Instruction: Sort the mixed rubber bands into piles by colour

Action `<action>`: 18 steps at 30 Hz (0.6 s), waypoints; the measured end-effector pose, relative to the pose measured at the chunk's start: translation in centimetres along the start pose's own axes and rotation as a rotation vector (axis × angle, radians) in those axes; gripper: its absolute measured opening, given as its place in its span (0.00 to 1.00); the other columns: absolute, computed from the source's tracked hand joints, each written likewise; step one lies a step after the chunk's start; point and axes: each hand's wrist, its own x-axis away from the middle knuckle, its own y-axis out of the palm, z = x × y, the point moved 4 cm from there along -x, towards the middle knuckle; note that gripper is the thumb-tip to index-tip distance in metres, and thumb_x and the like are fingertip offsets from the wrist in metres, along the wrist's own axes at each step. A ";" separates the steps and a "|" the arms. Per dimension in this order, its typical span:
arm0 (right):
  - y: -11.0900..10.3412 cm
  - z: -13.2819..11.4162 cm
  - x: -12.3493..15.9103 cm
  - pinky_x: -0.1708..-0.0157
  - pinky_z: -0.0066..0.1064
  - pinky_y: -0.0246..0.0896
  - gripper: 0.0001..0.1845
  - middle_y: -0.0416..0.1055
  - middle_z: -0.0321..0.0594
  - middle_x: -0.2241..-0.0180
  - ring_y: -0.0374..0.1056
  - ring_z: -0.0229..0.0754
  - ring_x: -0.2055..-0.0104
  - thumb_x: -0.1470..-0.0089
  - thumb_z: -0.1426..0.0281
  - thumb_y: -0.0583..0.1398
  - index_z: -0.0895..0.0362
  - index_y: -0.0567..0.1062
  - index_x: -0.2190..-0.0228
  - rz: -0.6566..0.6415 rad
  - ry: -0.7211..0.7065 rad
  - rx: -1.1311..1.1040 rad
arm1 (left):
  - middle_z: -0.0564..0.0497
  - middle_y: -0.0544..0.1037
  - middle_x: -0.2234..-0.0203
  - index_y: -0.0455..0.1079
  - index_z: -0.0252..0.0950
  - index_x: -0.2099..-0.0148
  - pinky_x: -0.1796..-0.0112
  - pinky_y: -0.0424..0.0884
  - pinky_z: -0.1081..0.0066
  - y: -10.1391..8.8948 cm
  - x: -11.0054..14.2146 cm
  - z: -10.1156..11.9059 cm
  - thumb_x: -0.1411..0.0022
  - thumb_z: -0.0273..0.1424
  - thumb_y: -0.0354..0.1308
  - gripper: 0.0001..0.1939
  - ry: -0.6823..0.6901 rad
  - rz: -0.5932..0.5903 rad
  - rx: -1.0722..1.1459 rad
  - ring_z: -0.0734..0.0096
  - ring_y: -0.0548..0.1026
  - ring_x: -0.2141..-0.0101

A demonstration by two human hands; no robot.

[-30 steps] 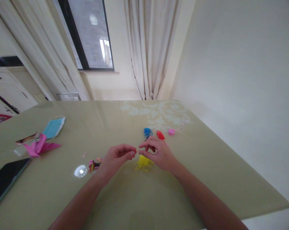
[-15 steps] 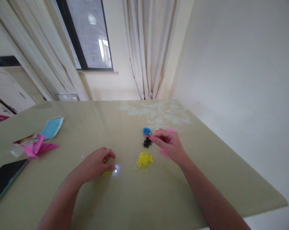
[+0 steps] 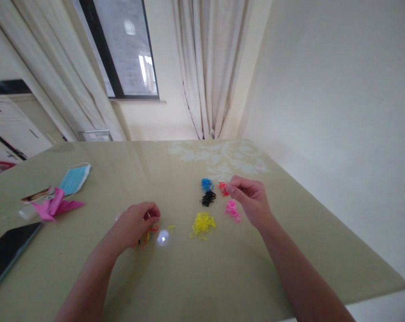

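My right hand (image 3: 250, 200) is closed in a pinch beside the small pile of red rubber bands (image 3: 223, 188); whatever its fingertips hold is too small to see. A pink rubber band pile (image 3: 233, 211) lies just below that hand. Left of it sit a blue pile (image 3: 207, 184), a black pile (image 3: 208, 198) and a larger yellow pile (image 3: 203, 224). My left hand (image 3: 135, 226), thumb and forefinger pinched, is over mixed-colour rubber bands (image 3: 145, 237), which it partly hides. A few yellow bands (image 3: 171, 228) lie right of its fingertips.
At the left of the glossy table (image 3: 196, 277) lie a pink folded-paper piece (image 3: 56, 205), a blue face mask (image 3: 74, 179) and a dark phone (image 3: 11, 250). A wall (image 3: 343, 134) runs along the right side; curtains (image 3: 209, 67) hang behind.
My right hand has moved right, from over the black pile to the red one, and the red band in its fingertips no longer shows. Yellow bands now lie beside my left hand, which shifted slightly.
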 end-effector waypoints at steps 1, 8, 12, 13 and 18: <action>-0.1 0.0 0.0 0.72 0.30 0.56 0.09 0.72 0.35 0.75 0.61 0.35 0.73 0.39 0.65 0.68 0.53 0.85 0.70 0.014 -0.007 -0.015 | 0.51 0.81 0.72 0.76 0.40 0.65 0.70 0.71 0.71 0.0 -0.1 0.1 0.43 0.39 0.58 0.10 0.017 0.017 0.011 0.63 0.79 0.70; -1.1 0.5 -0.2 0.71 0.28 0.57 0.10 0.70 0.34 0.76 0.61 0.35 0.73 0.40 0.63 0.69 0.53 0.84 0.72 0.085 -0.019 -0.132 | 0.48 0.81 0.64 0.80 0.40 0.60 0.62 0.71 0.68 3.0 -0.6 1.7 0.40 0.38 0.60 0.11 0.258 -0.095 0.063 0.62 0.78 0.64; -1.3 0.7 -0.4 0.70 0.28 0.60 0.09 0.71 0.34 0.76 0.63 0.35 0.73 0.41 0.63 0.69 0.52 0.84 0.72 0.100 -0.014 -0.137 | 0.48 0.80 0.66 0.78 0.38 0.66 0.60 0.70 0.67 4.0 -0.9 2.1 0.39 0.34 0.57 0.09 0.291 -0.123 0.024 0.62 0.77 0.64; -1.5 0.8 -0.5 0.71 0.29 0.60 0.09 0.72 0.34 0.76 0.63 0.35 0.74 0.41 0.63 0.69 0.52 0.84 0.72 0.109 -0.009 -0.117 | 0.48 0.80 0.66 0.77 0.38 0.66 0.60 0.69 0.67 4.0 -0.9 2.1 0.39 0.34 0.57 0.09 0.300 -0.120 0.015 0.62 0.77 0.63; -2.6 2.5 -1.3 0.71 0.31 0.61 0.10 0.75 0.37 0.75 0.66 0.39 0.73 0.43 0.61 0.68 0.55 0.84 0.67 0.158 0.050 0.248 | 0.47 0.81 0.66 0.76 0.38 0.64 0.60 0.69 0.66 3.9 -1.0 2.3 0.36 0.34 0.55 0.10 0.312 -0.073 -0.029 0.61 0.77 0.63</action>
